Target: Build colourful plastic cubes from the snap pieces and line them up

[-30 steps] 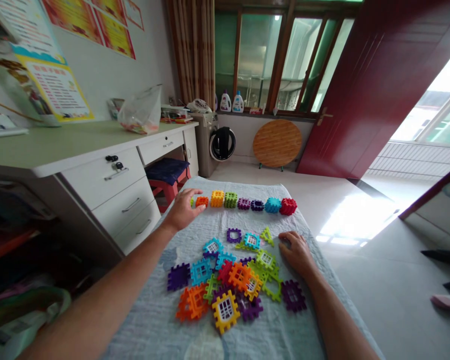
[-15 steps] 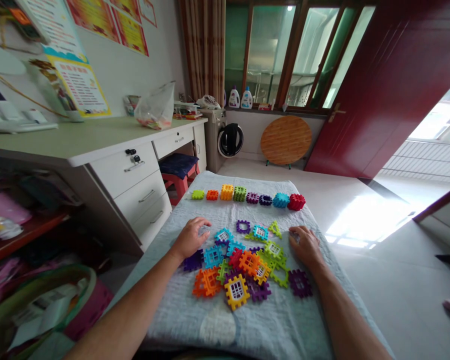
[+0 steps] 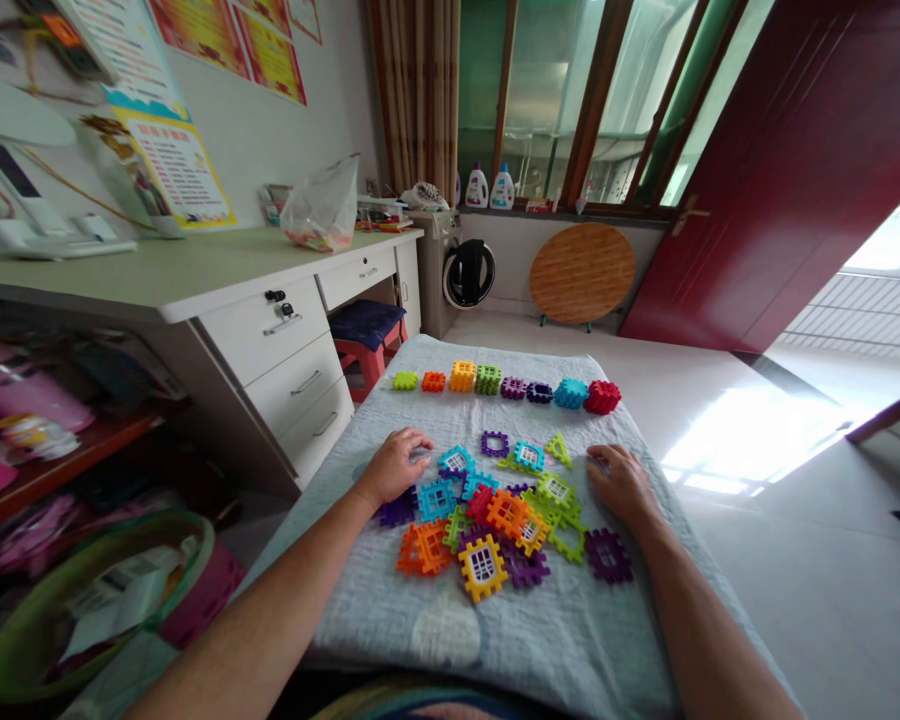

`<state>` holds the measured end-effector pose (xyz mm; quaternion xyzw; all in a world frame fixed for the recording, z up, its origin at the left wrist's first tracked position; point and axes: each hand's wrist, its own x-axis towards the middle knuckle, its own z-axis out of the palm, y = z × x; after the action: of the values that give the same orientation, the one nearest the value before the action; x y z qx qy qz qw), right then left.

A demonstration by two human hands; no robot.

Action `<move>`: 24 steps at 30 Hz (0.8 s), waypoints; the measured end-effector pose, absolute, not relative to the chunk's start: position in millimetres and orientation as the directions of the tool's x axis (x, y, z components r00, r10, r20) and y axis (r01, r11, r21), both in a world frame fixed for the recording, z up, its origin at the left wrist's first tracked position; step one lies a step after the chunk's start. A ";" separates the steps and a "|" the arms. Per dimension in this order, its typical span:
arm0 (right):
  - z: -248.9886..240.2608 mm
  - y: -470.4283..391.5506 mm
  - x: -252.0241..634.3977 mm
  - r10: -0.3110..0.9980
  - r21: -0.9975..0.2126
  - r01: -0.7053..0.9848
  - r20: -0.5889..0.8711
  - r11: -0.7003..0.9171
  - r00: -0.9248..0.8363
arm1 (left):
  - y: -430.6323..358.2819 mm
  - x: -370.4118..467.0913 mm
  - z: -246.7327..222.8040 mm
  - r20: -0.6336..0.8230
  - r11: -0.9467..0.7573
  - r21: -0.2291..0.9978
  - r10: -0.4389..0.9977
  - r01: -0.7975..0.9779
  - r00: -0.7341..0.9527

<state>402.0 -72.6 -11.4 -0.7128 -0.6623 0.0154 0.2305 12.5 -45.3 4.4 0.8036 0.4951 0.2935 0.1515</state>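
Loose plastic pieces lie in a heap on the cloth-covered table (image 3: 390,620), among them a yellow piece (image 3: 483,567), an orange piece (image 3: 507,513) and a blue piece (image 3: 436,499). My left hand (image 3: 397,466) rests at the heap's left side, fingers apart and holding nothing, close to a dark purple piece (image 3: 397,508). To the right of the heap my right hand (image 3: 624,484) lies on the cloth with loosely curved fingers and nothing in it, above a purple square (image 3: 608,556). Behind the heap runs a row of stacks, from light green (image 3: 404,380) to red (image 3: 604,397).
A desk (image 3: 262,270) with drawers stands at the left, with a red stool (image 3: 367,335) under it. At lower left is a basket (image 3: 187,590). A round wooden board (image 3: 583,272) leans against the back wall, beside a red door (image 3: 765,180).
The whole view has shifted slightly, so everything appears a little further right and higher. Both hands and the pieces keep the same places on the cloth.
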 end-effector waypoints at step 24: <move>-11.9 -71.8 404.8 0.958 -0.354 0.935 0.270 0.001 0.101 | -50.7 17.5 22.7 0.482 -0.421 0.575 0.867 0.702 0.125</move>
<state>404.8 -71.8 -11.9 -0.7064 -0.6698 0.0247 0.2273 17.5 -50.7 22.7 0.7429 0.5279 0.3983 0.1040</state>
